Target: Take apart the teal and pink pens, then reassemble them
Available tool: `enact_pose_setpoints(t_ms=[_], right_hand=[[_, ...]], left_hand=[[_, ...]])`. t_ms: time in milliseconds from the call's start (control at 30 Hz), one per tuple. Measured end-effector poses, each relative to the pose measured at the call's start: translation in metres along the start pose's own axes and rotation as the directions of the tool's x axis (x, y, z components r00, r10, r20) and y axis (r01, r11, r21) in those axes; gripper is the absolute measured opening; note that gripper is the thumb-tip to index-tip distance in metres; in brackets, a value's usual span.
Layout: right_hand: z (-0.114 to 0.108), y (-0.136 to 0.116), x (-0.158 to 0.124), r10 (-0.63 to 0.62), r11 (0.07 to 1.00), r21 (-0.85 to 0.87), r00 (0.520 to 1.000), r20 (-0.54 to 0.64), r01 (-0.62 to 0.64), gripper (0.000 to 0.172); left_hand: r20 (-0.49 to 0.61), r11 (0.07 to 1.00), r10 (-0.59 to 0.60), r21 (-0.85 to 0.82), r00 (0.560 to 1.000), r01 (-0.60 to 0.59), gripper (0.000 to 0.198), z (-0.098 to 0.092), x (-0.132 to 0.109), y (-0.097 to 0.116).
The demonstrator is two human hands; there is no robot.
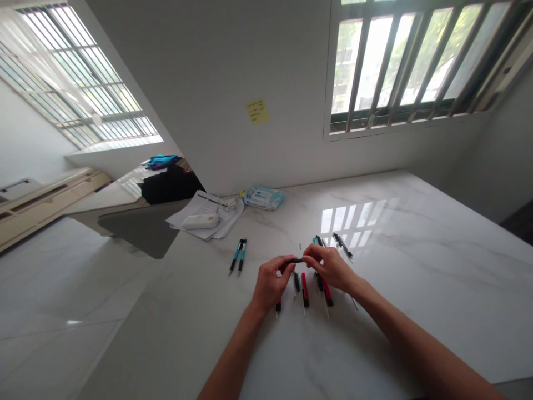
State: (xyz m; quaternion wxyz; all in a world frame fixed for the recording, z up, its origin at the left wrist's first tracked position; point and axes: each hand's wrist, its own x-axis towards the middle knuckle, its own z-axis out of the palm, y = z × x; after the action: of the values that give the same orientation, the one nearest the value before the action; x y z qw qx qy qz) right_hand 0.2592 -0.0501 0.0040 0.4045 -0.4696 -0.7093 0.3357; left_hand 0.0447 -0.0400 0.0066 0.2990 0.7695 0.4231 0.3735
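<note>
We've got a white marble-look tabletop (437,300) up against a plain pale wall (200,61), w/ a barred window (387,66) upper R; its daylight reflects on the top. Upper L, past the wall's edge, we see a 2nd barred window (89,72) w/ sheer curtain (44,58), beige furniture (50,214) below & pale, veined floor (79,300) lower L.
</note>
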Motion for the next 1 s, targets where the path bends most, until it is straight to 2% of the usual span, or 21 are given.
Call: enact_pose_setpoints(t_ms=[167,333,433,533,600,700,767,833,900,1000], right_hand=[[-0.007,-0.004,0.0,-0.025,0.999,-0.025,0.999,0.026,0.026,0.022],[-0.006,-0.004,0.0,0.022,0.998,-0.067,0.999,0.038,-0.019,0.043],[0.002,-0.003,0.0,0.052,0.997,0.05,0.998,0.044,-0.054,0.053],[0.012,-0.006,0.0,0.095,0.959,0.258,0.989,0.114,-0.122,0.06],[0.012,-0.009,0.0,0.113,0.932,0.329,0.983,0.141,-0.154,0.062],[-0.003,-0.01,0.0,0.075,0.974,0.212,0.997,0.034,-0.081,0.055],[-0.023,-0.006,0.001,0.045,0.995,0.088,0.997,-0.066,-0.039,0.039],[-0.045,0.001,0.002,0.038,0.998,0.051,0.994,-0.103,-0.033,0.031],[-0.061,0.009,0.003,0.036,0.998,-0.055,0.996,-0.086,-0.041,0.035],[-0.069,0.018,0.005,0.043,0.96,-0.279,0.999,0.012,-0.038,0.055]], left_hand=[[-0.011,1.0,0.001,-0.02,1.0,-0.001,0.02,0.0,0.0,0.002],[-0.029,0.994,-0.008,-0.109,1.0,0.005,0.019,0.0,0.002,0.006],[-0.038,0.957,-0.075,-0.285,0.996,0.061,0.02,0.0,0.002,0.008],[-0.016,0.878,-0.151,-0.461,0.988,0.127,0.023,0.002,0.002,0.009],[-0.003,0.825,-0.188,-0.543,0.982,0.156,0.024,0.003,0.002,0.01],[-0.015,0.748,-0.231,-0.643,0.973,0.168,0.027,0.004,0.003,0.01],[-0.016,0.68,-0.28,-0.709,0.96,0.186,0.031,0.003,0.004,0.011],[-0.002,0.607,-0.34,-0.764,0.941,0.217,0.036,0.002,0.004,0.01],[0.003,0.551,-0.39,-0.8,0.921,0.236,0.039,0.0,0.004,0.009],[0.018,0.523,-0.433,-0.81,0.901,0.267,0.044,0.001,0.004,0.007]])
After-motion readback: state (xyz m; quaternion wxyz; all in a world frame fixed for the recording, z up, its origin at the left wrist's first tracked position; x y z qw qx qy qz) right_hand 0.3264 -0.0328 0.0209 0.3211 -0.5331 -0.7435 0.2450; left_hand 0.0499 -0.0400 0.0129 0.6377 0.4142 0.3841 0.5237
